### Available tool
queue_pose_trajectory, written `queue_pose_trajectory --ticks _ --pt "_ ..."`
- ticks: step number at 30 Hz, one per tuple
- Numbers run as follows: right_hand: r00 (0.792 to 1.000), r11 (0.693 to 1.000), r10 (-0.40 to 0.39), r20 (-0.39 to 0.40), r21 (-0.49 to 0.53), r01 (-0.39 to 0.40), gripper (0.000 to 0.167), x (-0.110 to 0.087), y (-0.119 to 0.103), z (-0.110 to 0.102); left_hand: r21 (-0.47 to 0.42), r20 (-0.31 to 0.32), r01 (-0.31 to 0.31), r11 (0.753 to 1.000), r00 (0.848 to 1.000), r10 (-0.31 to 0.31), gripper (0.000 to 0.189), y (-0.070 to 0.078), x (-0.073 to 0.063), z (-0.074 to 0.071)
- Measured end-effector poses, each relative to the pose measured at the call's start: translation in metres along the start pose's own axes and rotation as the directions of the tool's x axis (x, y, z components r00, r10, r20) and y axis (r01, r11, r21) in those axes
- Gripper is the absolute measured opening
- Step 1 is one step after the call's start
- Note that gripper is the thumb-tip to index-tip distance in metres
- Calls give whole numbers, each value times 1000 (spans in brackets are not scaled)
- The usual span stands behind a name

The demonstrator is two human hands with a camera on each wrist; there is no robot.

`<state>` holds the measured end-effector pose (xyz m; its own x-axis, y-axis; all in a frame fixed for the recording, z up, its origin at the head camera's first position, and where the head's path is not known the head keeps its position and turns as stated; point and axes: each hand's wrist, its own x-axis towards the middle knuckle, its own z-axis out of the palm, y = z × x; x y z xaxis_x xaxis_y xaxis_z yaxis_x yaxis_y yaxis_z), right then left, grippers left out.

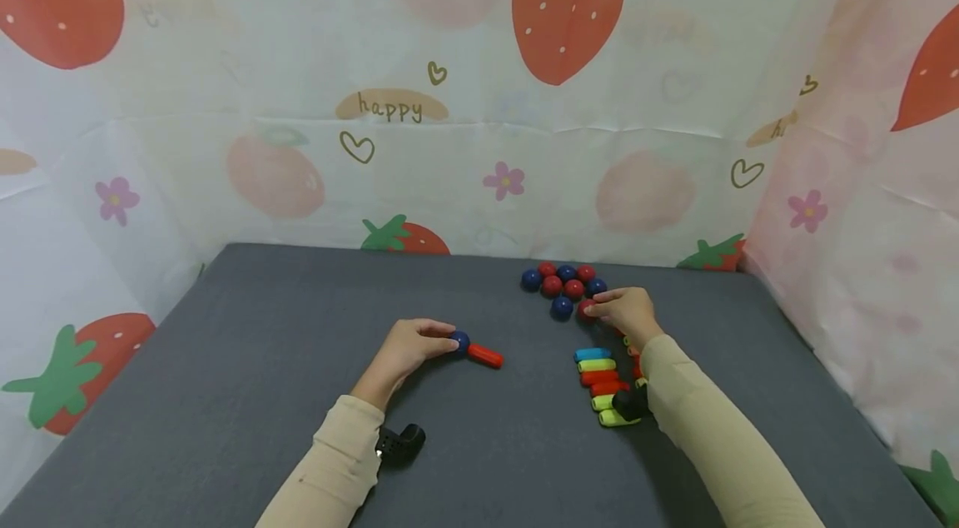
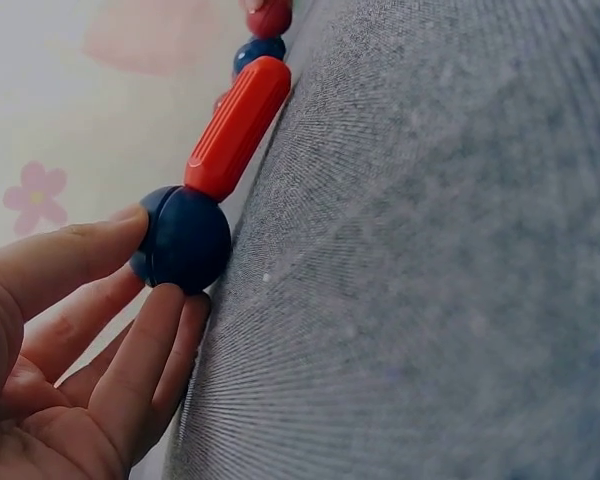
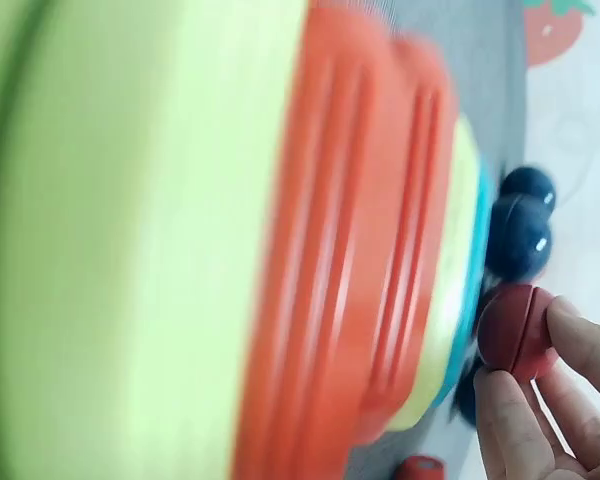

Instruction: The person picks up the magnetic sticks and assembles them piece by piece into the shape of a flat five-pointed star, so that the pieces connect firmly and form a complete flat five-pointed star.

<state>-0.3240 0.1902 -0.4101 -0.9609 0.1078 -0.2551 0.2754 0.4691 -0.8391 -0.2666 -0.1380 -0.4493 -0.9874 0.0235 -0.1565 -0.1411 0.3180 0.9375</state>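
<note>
My left hand (image 1: 414, 346) pinches a dark blue ball (image 2: 188, 240) between thumb and fingers, close over the grey table. A red ribbed rod (image 2: 238, 128) extends from that ball, its end right against the ball. Farther right, my right hand (image 1: 628, 313) has thumb and fingertips on either side of a red ball (image 3: 515, 330) with a seam round it. This ball is at the near edge of a cluster of red and blue balls (image 1: 551, 286).
A row of blue, yellow-green and red rods (image 1: 599, 377) lies just below the right hand, with more rods partly hidden under the right forearm. Black wrist devices (image 1: 400, 445) hang below both wrists. A strawberry-print cloth (image 1: 464, 178) stands behind the grey table (image 1: 315, 286).
</note>
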Motion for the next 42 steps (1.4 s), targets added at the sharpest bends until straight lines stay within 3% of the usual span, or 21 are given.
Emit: queue_pose_trajectory --ticks 8,19,28,37,42 --pt "996 998 -52 75 47 49 41 -19 -6 9 -66 -1 -1 998 1000 1 28 -1 1 0" --pt "992 998 -69 103 8 69 39 -35 -6 31 -60 -11 5 998 1000 -6 27 -2 2 2" --pt "978 987 -133 160 -69 145 34 -48 -4 50 -83 4 -2 997 1000 2 28 -3 2 0" --pt "962 982 -175 208 -25 185 33 -57 -5 65 -108 3 3 994 1000 -3 28 -3 3 0" --pt "961 986 -157 227 -16 165 31 -59 -6 71 -112 -2 7 994 1000 -8 29 -3 3 0"
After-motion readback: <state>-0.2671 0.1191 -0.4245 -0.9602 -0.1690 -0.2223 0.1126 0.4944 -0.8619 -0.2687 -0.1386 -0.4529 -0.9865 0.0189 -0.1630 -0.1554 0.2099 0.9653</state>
